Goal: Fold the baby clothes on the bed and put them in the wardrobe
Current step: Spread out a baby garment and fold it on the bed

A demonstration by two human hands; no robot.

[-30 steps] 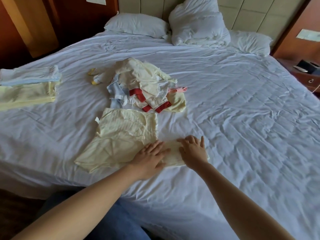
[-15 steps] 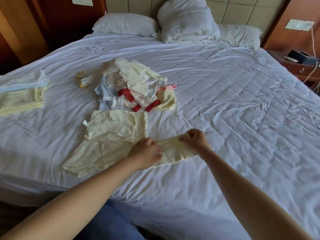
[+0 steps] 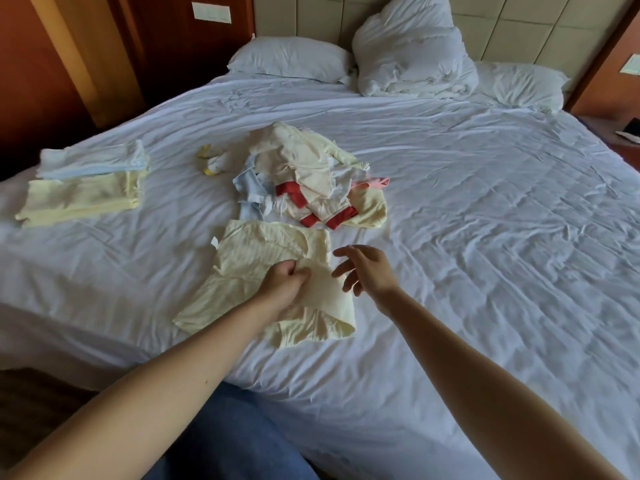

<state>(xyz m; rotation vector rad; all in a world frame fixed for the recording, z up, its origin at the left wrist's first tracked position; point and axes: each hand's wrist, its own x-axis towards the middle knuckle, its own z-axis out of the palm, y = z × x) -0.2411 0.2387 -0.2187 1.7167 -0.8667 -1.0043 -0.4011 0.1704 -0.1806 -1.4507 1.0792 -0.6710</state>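
Gripping: left hand (image 3: 282,284) pinches a folded-over flap of the pale yellow baby garment (image 3: 249,258).
Right hand (image 3: 363,270): fingers spread, holding nothing, just beside the garment's right edge.
Garment: flat, near the bed's (image 3: 485,254) front edge.
Room: bare sheet on the right; unfolded pile (image 3: 311,174) just behind; folded stack (image 3: 83,195) well left.
Tag (image 3: 214,241): white, print unreadable.

I see the garment (image 3: 263,258) nearest me on the bed (image 3: 485,237), the loose pile (image 3: 304,174) just behind it, the folded stack (image 3: 83,188) well left, and the pillows (image 3: 291,58) at the head.

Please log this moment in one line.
yellow garment: on bed | left hand: pinches it | right hand: hovers beside it | pile: unfolded
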